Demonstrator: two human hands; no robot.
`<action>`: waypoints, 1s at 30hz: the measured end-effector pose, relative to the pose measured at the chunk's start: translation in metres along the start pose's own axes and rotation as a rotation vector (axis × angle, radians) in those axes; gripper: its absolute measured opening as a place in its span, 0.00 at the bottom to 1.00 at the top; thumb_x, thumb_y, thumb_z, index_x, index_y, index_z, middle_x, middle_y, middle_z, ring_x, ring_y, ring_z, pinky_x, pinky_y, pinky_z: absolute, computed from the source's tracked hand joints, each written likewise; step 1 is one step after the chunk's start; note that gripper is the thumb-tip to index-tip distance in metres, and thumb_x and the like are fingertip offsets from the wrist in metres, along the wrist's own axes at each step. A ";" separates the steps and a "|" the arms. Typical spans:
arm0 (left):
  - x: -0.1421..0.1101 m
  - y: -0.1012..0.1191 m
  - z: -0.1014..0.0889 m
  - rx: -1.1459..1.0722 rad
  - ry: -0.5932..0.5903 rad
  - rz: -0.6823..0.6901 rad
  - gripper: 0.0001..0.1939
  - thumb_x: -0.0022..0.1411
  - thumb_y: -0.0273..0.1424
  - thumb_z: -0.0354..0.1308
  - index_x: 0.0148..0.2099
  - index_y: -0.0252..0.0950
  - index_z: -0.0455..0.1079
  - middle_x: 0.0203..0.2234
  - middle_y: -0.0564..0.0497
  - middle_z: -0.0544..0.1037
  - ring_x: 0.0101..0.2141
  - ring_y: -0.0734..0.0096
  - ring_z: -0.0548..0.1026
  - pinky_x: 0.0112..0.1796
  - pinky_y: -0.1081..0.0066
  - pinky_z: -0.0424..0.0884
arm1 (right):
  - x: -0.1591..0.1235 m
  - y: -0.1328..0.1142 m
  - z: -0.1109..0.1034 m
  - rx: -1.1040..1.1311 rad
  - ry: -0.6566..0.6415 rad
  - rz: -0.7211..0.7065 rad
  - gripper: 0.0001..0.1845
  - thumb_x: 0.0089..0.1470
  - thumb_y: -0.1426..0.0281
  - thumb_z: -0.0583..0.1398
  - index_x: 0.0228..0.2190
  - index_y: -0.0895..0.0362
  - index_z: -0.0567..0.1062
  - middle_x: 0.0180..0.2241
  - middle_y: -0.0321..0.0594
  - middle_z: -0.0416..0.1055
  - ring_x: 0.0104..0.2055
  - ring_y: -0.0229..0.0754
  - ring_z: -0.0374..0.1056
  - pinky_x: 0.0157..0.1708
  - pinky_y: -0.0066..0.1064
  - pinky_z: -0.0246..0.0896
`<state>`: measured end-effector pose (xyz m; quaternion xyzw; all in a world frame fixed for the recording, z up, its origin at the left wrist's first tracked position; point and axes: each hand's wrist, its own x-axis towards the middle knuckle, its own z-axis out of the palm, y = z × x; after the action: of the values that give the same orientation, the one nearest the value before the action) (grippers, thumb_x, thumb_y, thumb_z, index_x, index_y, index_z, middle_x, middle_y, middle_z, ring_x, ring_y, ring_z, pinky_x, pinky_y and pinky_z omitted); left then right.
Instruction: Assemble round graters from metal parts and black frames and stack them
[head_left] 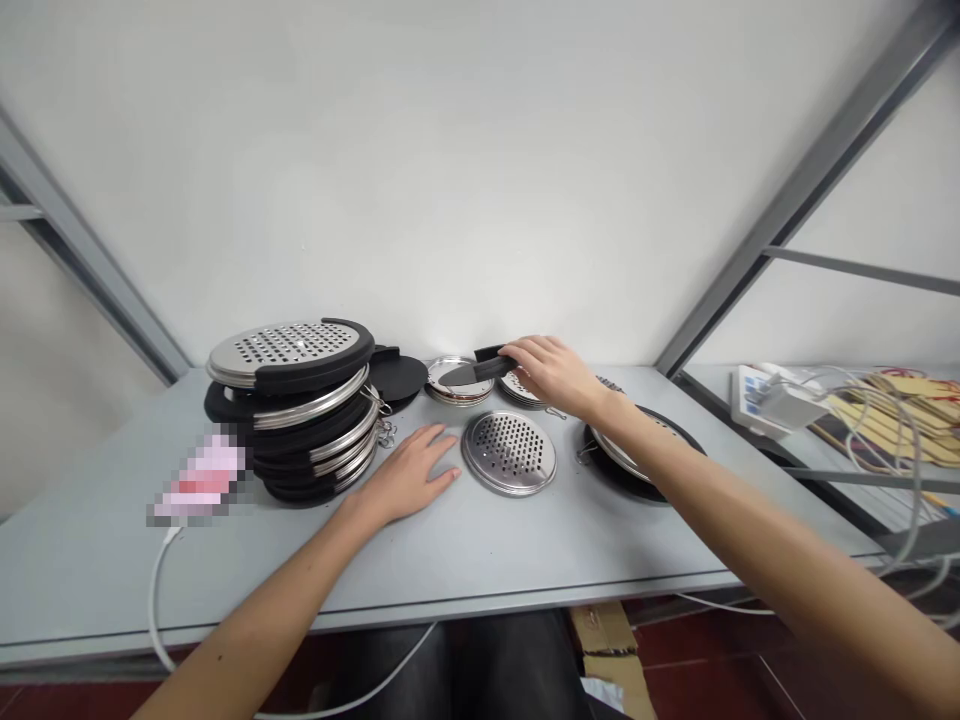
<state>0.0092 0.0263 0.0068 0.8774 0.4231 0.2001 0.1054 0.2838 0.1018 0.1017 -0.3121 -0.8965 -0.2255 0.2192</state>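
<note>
My right hand [551,372] reaches to the back of the grey table [480,540] and grips a black plastic handle piece [480,368] above a small pile of round steel discs [459,385]. My left hand [411,476] lies flat on the table with fingers spread, holding nothing. It rests between a tall stack of assembled round graters with black rims [300,410] and a single perforated steel grater disc [508,452] lying loose on the table.
A black round lid [397,375] lies behind the stack. More discs on a black rim [637,455] lie under my right forearm. A blurred pink object [199,480] with a white cable sits at left. Power strip, cables and yellow items [862,405] fill the right-hand shelf.
</note>
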 end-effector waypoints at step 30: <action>0.004 0.006 -0.016 -0.171 0.601 0.228 0.17 0.69 0.31 0.49 0.58 0.40 0.60 0.51 0.45 0.73 0.52 0.61 0.71 0.53 0.58 0.67 | -0.041 -0.079 0.048 0.773 0.065 0.469 0.19 0.57 0.59 0.58 0.47 0.55 0.72 0.49 0.48 0.72 0.52 0.50 0.68 0.54 0.47 0.62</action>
<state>0.0085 0.0263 0.0248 0.8089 0.3158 0.4952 0.0260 0.2487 0.0531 0.0201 -0.3946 -0.8127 0.1720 0.3929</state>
